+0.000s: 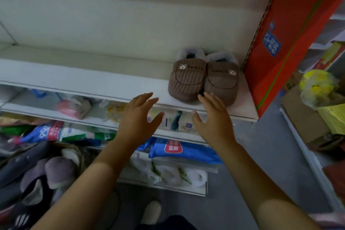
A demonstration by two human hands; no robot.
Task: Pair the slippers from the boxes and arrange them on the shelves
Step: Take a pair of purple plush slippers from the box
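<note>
Ribbed brown corduroy slippers (pixel 203 82) with fleecy grey lining paired on smooth white shelf (pixel 74 78), left hand (pixel 138 115) and right hand (pixel 212 117) both spread flat, holding nothing

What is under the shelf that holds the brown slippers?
A lower shelf with a pink packet and pale packets. The left hand and right hand cover part of that row, so what lies behind them cannot be seen.

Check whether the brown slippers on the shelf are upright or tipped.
Upright. Both brown slippers rest soles down, side by side, on the white shelf, toes toward its front edge.
</note>
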